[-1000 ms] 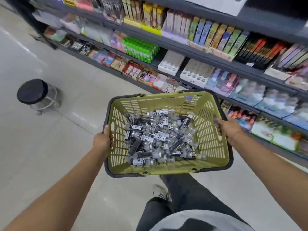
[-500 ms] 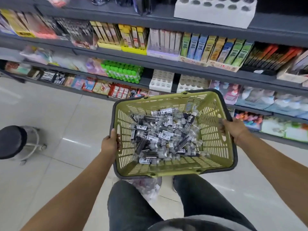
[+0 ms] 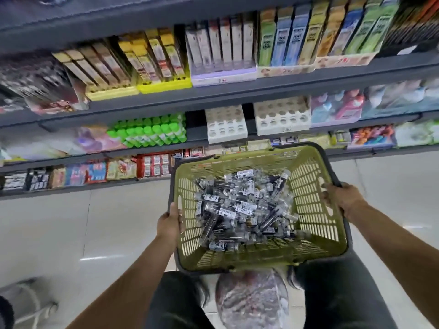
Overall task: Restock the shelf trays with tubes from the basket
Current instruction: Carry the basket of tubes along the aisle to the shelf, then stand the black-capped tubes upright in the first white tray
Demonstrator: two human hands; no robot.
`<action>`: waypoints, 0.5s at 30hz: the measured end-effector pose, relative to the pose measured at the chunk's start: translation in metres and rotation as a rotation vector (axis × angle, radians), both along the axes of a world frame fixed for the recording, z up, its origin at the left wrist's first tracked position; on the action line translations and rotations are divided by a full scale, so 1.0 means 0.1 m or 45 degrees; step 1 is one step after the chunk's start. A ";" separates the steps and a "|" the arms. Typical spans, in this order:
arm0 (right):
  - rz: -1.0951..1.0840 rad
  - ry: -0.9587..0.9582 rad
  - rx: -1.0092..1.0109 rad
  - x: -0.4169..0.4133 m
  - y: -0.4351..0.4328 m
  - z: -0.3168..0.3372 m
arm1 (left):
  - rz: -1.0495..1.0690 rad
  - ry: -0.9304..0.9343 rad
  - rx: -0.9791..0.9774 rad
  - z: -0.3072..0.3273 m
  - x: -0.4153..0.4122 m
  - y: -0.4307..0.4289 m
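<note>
- L hand (image 3: 169,222) & R hand (image 3: 342,198) each curl round the green basket (image 3: 316,210) rim.
- We'd carry it level, tubes (image 3: 240,210) loose, & park it just below the empty white trays (image 3: 225,125).

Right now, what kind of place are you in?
Probably a shop aisle: long shelves packed with colourful boxes, white trays with empty holes, and a green basket of tubes held by the left hand and right hand.

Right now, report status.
Left hand, right hand grip green slotted plastic basket. Clear labelled tubes heaped inside. White holed shelf trays empty, unobstructed.
</note>
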State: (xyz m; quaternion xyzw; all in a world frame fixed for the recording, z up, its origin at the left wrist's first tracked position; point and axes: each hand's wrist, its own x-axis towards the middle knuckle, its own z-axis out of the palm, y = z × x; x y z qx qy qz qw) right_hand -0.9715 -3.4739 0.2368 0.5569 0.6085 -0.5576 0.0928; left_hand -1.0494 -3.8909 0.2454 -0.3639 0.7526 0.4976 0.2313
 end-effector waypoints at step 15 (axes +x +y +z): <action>-0.026 0.085 0.097 -0.41 -0.03 -1.72 | -0.090 0.165 0.035 -2.08 -0.43 0.05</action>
